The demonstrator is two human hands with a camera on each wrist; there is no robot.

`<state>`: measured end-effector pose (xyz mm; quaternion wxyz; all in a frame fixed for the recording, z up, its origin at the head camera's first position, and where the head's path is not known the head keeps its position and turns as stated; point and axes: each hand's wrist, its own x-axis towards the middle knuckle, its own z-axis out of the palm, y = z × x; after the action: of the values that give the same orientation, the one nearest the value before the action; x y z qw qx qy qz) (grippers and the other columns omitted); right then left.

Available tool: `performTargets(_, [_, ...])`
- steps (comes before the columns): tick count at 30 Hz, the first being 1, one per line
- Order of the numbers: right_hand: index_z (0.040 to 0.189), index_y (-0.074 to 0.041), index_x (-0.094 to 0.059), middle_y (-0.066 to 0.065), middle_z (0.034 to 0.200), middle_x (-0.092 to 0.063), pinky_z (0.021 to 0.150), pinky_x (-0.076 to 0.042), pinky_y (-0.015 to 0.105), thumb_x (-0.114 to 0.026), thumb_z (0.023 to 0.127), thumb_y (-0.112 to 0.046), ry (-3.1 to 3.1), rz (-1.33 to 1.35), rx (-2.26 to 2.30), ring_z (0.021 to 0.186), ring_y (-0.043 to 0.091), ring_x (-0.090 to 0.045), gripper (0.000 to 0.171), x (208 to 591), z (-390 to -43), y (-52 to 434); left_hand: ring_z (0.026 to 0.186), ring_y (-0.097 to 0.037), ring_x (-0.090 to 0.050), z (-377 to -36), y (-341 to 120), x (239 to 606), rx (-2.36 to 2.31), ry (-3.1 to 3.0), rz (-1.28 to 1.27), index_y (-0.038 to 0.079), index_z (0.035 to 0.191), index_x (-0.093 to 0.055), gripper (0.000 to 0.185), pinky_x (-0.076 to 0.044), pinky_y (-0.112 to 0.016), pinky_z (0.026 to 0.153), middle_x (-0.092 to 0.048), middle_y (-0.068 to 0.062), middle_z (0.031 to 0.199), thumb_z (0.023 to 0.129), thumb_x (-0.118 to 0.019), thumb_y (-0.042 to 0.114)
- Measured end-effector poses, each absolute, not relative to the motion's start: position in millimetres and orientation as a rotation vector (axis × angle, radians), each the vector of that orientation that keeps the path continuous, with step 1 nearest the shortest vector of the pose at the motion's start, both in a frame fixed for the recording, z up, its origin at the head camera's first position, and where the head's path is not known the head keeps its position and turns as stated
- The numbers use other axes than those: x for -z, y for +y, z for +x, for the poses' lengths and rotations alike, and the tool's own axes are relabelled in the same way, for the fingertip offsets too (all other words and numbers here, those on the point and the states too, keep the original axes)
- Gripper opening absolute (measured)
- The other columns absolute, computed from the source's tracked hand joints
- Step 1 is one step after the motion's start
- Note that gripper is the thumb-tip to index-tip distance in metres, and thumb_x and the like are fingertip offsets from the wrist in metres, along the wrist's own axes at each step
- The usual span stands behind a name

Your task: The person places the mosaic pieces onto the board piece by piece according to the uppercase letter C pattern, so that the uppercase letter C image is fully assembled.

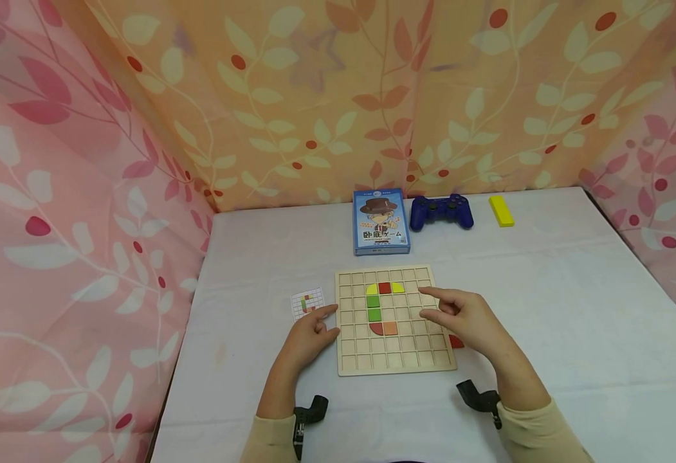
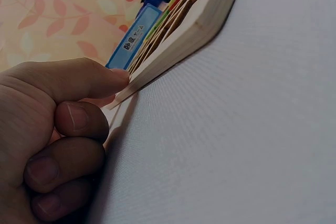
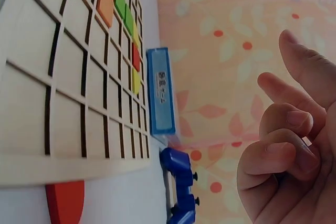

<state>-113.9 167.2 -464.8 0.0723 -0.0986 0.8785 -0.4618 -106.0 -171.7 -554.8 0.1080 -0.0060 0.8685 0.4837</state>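
A wooden grid board (image 1: 395, 357) lies on the table, with several coloured tiles set in its squares: yellow rounded tiles (image 1: 398, 287) either side of a red square (image 1: 384, 288), two green squares (image 1: 374, 314), a red rounded tile (image 1: 376, 329) and an orange square (image 1: 390, 328). My left hand (image 1: 307, 337) touches the board's left edge with thumb and forefinger spread, its other fingers curled. Over the board's right side hovers my right hand (image 1: 467, 316), thumb and forefinger apart with nothing between them. A red rounded tile (image 3: 65, 203) lies beside the board's right edge.
A small printed pattern card (image 1: 305, 301) lies left of the board, partly behind the left hand. Toward the back stand a blue game box (image 1: 381, 222), a blue game controller (image 1: 442, 211) and a yellow block (image 1: 501, 211). Patterned curtains (image 1: 314, 96) surround the table.
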Motion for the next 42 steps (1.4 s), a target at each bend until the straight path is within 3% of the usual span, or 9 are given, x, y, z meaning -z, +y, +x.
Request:
performTargets(22, [0.134,-0.008,-0.068,0.0,0.07,-0.044,0.054,-0.032,0.028,-0.079,0.091,-0.038,2.709,-0.077,1.291,0.065,0.016,-0.041,0.054,485,-104,210,0.047,-0.009,-0.038,-106,-172,555,-1.434,2.545,-0.001,0.018,0.141,-0.064,0.05,-0.031,-0.026,0.047,-0.044,0.006,0.054,0.092,-0.077,0.022])
performTargets(32, [0.129,-0.003,-0.07,-0.002,0.068,-0.045,0.058,-0.035,0.027,-0.075,0.094,-0.018,2.757,-0.117,1.165,0.062,0.012,-0.041,0.039,510,-97,225,0.048,-0.01,-0.039,-106,-172,556,-1.441,2.551,-0.002,0.019,0.14,-0.065,0.05,-0.031,-0.026,0.047,-0.045,0.005,0.054,0.092,-0.077,0.022])
performTargets(42, [0.129,-0.005,-0.068,-0.002,0.071,-0.045,0.063,-0.034,0.029,-0.072,0.085,-0.004,2.716,-0.139,1.028,0.065,0.014,-0.041,0.044,522,-93,226,0.048,-0.011,-0.04,-107,-172,556,-1.414,2.564,-0.013,0.02,0.14,-0.065,0.049,-0.032,-0.027,0.047,-0.046,0.005,0.055,0.092,-0.077,0.024])
